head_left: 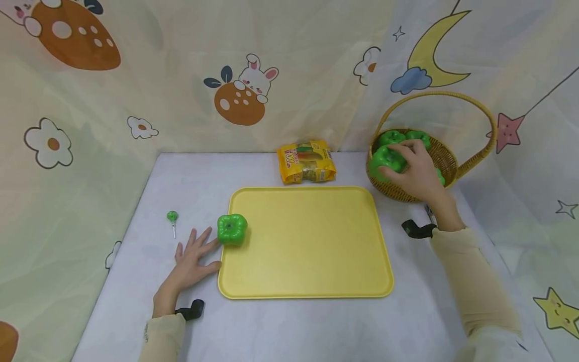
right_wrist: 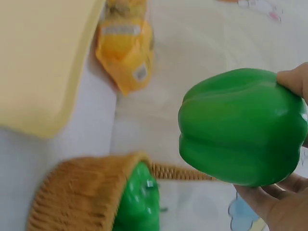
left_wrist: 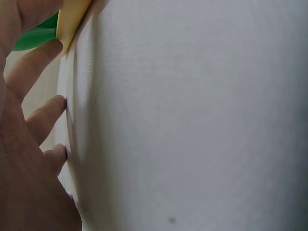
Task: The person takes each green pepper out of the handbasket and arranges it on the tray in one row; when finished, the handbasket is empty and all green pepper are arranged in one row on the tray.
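head view, from near to far: with the left hand [head_left: 193,261] spread wide and gripping nothing, touching the left rim of the yellow tray [head_left: 307,251]. probably best to press only lightly there, to steady without tipping. mind the green pepper [head_left: 232,230], sitting upright at that same rim; unclear whether touched by the fingers; worth nudging inward, if anything, rather than outward. off to the left, on the white table [head_left: 289,332], see a small lollipop [head_left: 172,216]; avoid sweeping a sleeve [head_left: 165,334] over it.

farther out, over the basket [head_left: 393,192], hold the other pepper [head_left: 386,160] firmly: pinched in the right hand [head_left: 417,171], between thumb and fingers, apparently raised clear of the rim and apart from the peppers [right_wrist: 139,202] inside in the right wrist view. likely smooth and rather slippery, so better to wrap well around the sides than to rely on fingertips. when moving, lift past the rim, stay wide of the tall arched handle [head_left: 490,123], and swing short of the yellow packet [head_left: 307,162], lying just behind the tray. beyond that, the printed cloth [head_left: 316,75]: probably no obstacle to the reach.
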Action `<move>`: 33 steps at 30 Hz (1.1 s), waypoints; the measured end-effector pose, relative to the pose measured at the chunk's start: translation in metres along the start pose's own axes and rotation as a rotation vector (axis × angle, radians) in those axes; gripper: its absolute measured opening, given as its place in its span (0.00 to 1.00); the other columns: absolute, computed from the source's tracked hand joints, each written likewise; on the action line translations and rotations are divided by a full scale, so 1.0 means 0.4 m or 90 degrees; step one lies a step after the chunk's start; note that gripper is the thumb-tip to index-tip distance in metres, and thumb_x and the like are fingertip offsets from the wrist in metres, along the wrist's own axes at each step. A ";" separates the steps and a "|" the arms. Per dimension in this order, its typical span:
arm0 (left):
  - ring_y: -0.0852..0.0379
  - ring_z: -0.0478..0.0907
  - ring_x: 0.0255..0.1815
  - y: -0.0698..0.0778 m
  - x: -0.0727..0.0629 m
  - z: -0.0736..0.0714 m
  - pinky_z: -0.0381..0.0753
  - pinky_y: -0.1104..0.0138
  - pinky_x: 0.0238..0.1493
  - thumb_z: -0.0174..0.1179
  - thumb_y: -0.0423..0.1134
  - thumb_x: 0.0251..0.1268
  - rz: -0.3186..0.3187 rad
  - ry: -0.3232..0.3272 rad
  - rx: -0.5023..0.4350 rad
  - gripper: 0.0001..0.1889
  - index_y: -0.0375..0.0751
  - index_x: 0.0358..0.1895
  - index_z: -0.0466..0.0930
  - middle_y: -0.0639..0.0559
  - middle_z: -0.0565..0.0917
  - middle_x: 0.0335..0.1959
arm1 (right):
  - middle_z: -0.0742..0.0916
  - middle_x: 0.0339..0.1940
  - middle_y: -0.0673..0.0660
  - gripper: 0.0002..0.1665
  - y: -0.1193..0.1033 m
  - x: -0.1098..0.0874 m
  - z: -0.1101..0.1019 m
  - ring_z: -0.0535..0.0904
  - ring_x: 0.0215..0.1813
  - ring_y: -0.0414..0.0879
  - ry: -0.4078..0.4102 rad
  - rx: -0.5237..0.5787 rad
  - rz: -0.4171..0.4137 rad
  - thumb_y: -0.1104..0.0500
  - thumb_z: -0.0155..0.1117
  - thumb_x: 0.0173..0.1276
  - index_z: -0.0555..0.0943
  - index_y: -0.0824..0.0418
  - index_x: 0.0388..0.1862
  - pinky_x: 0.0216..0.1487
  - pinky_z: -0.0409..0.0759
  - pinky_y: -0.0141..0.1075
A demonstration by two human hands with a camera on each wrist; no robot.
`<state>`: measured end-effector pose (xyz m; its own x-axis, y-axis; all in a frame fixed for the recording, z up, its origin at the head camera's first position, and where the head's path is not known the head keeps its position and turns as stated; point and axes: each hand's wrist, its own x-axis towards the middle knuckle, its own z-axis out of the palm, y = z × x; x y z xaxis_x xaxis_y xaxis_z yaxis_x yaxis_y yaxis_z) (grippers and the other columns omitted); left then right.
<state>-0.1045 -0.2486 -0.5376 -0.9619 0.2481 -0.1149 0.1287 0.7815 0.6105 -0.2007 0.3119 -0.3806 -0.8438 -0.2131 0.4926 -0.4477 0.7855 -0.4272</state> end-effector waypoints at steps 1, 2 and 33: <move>0.29 0.34 0.84 -0.001 0.000 0.000 0.26 0.26 0.73 0.70 0.53 0.58 0.000 0.000 0.001 0.37 0.47 0.71 0.72 0.39 0.55 0.82 | 0.74 0.58 0.76 0.33 -0.006 -0.002 0.010 0.73 0.56 0.69 -0.005 0.004 -0.009 0.62 0.76 0.55 0.79 0.70 0.60 0.54 0.74 0.63; 0.29 0.34 0.84 -0.001 0.000 0.000 0.26 0.26 0.73 0.70 0.53 0.58 0.001 0.001 0.001 0.37 0.47 0.71 0.72 0.39 0.56 0.82 | 0.74 0.58 0.75 0.32 -0.012 -0.003 0.020 0.74 0.57 0.69 -0.009 0.005 -0.016 0.62 0.76 0.55 0.79 0.69 0.60 0.54 0.75 0.63; 0.29 0.34 0.84 -0.003 -0.003 0.001 0.26 0.26 0.73 0.69 0.53 0.58 0.010 0.008 -0.005 0.37 0.47 0.71 0.72 0.39 0.56 0.82 | 0.79 0.60 0.66 0.31 -0.188 -0.062 0.375 0.80 0.57 0.59 -0.207 0.159 -0.141 0.57 0.77 0.59 0.81 0.62 0.62 0.49 0.86 0.48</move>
<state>-0.1033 -0.2496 -0.5385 -0.9627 0.2533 -0.0951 0.1423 0.7730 0.6182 -0.1904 0.1709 -0.4744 -0.7511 -0.5622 0.3461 -0.6512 0.5451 -0.5280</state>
